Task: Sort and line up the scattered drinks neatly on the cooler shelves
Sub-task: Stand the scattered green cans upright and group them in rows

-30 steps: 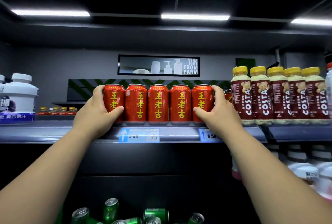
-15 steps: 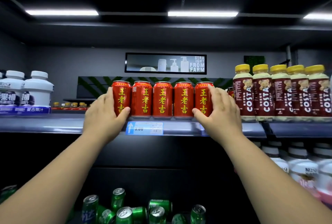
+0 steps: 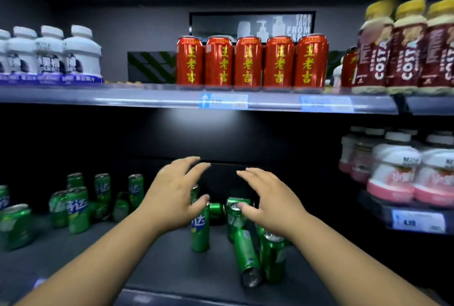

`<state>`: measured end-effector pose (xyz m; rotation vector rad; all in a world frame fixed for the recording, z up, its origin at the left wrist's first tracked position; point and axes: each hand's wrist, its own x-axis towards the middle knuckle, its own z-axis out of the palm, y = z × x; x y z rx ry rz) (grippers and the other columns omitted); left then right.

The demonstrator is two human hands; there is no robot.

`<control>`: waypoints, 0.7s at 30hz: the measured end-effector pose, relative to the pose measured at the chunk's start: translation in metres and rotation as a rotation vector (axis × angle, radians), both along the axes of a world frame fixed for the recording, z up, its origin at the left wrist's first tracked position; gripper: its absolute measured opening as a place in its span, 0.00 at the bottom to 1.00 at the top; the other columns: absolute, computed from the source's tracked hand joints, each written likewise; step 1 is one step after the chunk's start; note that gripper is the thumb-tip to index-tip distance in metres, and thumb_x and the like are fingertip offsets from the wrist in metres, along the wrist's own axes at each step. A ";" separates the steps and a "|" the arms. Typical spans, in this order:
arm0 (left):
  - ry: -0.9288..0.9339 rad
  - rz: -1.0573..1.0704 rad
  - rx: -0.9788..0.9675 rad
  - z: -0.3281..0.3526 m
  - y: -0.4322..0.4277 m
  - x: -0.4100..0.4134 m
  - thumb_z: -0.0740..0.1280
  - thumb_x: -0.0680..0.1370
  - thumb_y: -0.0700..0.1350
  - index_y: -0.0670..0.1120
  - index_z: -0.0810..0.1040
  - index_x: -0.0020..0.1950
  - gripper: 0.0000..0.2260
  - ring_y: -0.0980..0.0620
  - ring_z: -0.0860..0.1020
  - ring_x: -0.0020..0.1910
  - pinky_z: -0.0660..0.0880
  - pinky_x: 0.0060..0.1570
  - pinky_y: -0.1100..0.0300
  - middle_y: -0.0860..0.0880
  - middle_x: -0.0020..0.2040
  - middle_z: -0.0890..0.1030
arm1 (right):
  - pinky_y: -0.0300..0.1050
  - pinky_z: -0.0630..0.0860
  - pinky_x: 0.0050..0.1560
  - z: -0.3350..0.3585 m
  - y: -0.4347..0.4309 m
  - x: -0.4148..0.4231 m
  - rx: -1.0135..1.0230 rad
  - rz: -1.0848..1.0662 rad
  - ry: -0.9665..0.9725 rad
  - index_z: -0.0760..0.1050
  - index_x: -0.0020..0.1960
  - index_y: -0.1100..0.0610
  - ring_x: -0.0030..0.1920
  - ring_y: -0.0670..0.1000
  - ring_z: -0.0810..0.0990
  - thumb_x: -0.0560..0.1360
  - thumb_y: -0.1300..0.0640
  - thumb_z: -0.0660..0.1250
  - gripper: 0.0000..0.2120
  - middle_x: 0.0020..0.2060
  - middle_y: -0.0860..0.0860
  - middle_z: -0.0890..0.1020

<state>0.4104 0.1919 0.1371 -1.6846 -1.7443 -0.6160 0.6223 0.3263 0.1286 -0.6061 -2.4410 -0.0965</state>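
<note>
In the head view we look at the lower dark shelf [image 3: 159,269] of the cooler, where slim green cans stand and lie in disorder. As our landmark we take the upright green can [image 3: 200,229] of glossy aluminium in the middle. Our left hand [image 3: 172,197] hovers just above and left of it, fingers spread and released, grasping nothing. Its thumb is at the can's rim, but we cannot tell if it touches. Our right hand [image 3: 267,202] hovers above and right of the landmark, also spread and empty. Right of the landmark and nearer to us, a tilted green can [image 3: 247,256] leans with its long axis pointing toward us, and the right hand is nearer to it. These smooth cylinders will probably roll easily. High above the landmark, five red cans [image 3: 250,62] of shiny metal stand in a tidy row.
</note>
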 end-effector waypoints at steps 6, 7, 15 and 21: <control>-0.161 0.153 -0.289 -0.046 -0.016 -0.025 0.62 0.72 0.62 0.56 0.68 0.72 0.29 0.49 0.77 0.61 0.76 0.53 0.54 0.55 0.68 0.72 | 0.50 0.72 0.65 -0.040 -0.001 -0.023 -0.268 -0.021 -0.099 0.64 0.74 0.44 0.68 0.50 0.72 0.73 0.40 0.67 0.32 0.71 0.43 0.70; -0.175 0.173 -0.308 -0.052 -0.019 -0.029 0.63 0.73 0.63 0.56 0.68 0.71 0.28 0.49 0.77 0.61 0.76 0.52 0.55 0.56 0.68 0.72 | 0.50 0.73 0.64 -0.045 -0.002 -0.029 -0.285 -0.016 -0.114 0.64 0.74 0.43 0.68 0.50 0.72 0.73 0.40 0.67 0.31 0.70 0.43 0.70; -0.289 0.310 -0.436 -0.093 -0.048 -0.082 0.63 0.76 0.62 0.57 0.65 0.74 0.27 0.51 0.76 0.62 0.75 0.56 0.53 0.55 0.69 0.71 | 0.47 0.69 0.69 -0.073 -0.024 -0.096 -0.344 0.107 -0.176 0.65 0.75 0.46 0.71 0.49 0.69 0.74 0.42 0.68 0.32 0.73 0.45 0.69; -0.348 0.365 -0.443 -0.108 -0.077 -0.129 0.63 0.76 0.62 0.58 0.65 0.72 0.26 0.53 0.75 0.62 0.75 0.56 0.55 0.57 0.69 0.71 | 0.48 0.72 0.65 -0.083 -0.041 -0.147 -0.369 0.140 -0.237 0.65 0.74 0.44 0.68 0.49 0.72 0.74 0.41 0.67 0.31 0.70 0.44 0.70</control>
